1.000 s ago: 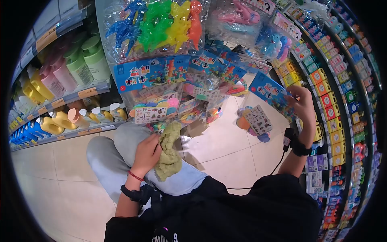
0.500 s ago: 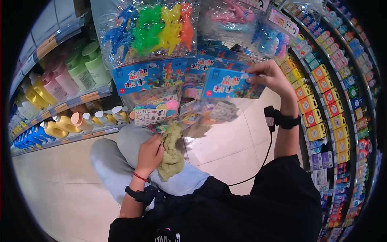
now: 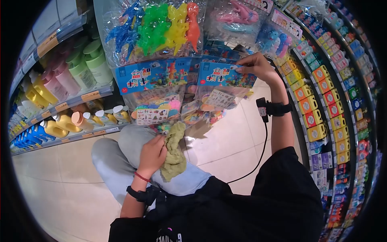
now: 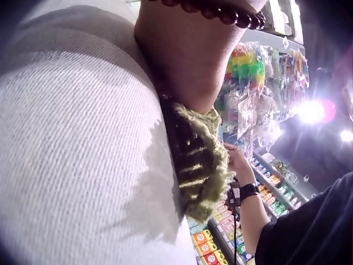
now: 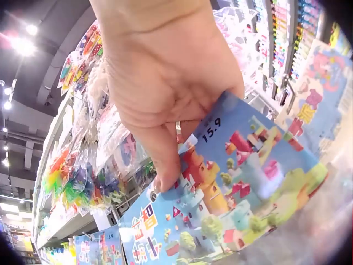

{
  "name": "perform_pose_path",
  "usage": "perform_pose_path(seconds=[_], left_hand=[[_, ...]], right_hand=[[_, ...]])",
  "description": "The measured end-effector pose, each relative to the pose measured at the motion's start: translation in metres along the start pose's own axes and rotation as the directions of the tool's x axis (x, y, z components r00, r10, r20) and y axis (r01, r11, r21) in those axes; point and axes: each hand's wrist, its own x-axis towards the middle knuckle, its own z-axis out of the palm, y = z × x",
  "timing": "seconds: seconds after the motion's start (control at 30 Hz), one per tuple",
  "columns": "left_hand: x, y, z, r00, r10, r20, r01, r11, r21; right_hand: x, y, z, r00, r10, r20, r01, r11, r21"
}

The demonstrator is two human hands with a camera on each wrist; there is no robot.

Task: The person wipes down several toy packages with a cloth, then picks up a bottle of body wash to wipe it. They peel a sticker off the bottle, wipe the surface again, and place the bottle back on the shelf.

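Observation:
My right hand (image 3: 262, 69) pinches the right end of a blue header card (image 3: 215, 75) on a clear toy bag. Colourful pieces and a printed sticker sheet (image 3: 219, 98) show inside the bag. In the right wrist view the thumb lies over the card's castle picture (image 5: 220, 187), near the printed price 15.9. A similar blue-topped toy bag (image 3: 151, 76) hangs just left of it. On the knee, my left hand (image 3: 153, 152) holds a crumpled green cloth (image 3: 174, 153); its fingers are partly hidden. The cloth (image 4: 204, 165) drapes beside the jeans in the left wrist view.
Bagged stretchy animal toys (image 3: 157, 28) hang above the blue cards, with pink toy bags (image 3: 234, 20) to their right. A shelf of pump bottles (image 3: 96, 60) stands at left. Curved shelves of yellow packs (image 3: 316, 131) line the right. A cable (image 3: 262, 155) runs from the right wrist.
My right hand has brought the blue-carded toy bag from the right to the hanging bags at the left, beside the similar one. The left hand stays on the knee with the green cloth.

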Motion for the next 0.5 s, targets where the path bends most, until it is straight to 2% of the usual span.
perform_pose_path(seconds=[0.1, 0.2, 0.3, 0.4, 0.5], left_hand=[[0.000, 0.001, 0.001, 1.000, 0.008, -0.008, -0.008, 1.000, -0.008], [0.000, 0.002, 0.000, 1.000, 0.013, -0.009, -0.013, 1.000, -0.010], [-0.002, -0.001, 0.001, 1.000, 0.008, -0.005, -0.008, 1.000, 0.007], [-0.002, -0.001, 0.003, 1.000, 0.020, -0.010, -0.020, 1.000, 0.024], [-0.002, 0.000, 0.004, 0.998, 0.038, -0.040, -0.038, 0.999, 0.007]], right_hand=[[-0.002, -0.002, 0.002, 1.000, 0.021, -0.005, -0.021, 0.999, 0.027], [-0.002, -0.005, 0.007, 1.000, -0.023, -0.009, 0.023, 0.999, 0.041], [0.006, 0.005, 0.008, 0.992, -0.098, -0.075, 0.100, 0.995, 0.024], [0.008, 0.008, 0.009, 0.995, -0.062, -0.078, 0.064, 0.998, 0.028], [0.010, 0.000, 0.017, 0.995, 0.013, -0.104, -0.026, 0.992, -0.125]])
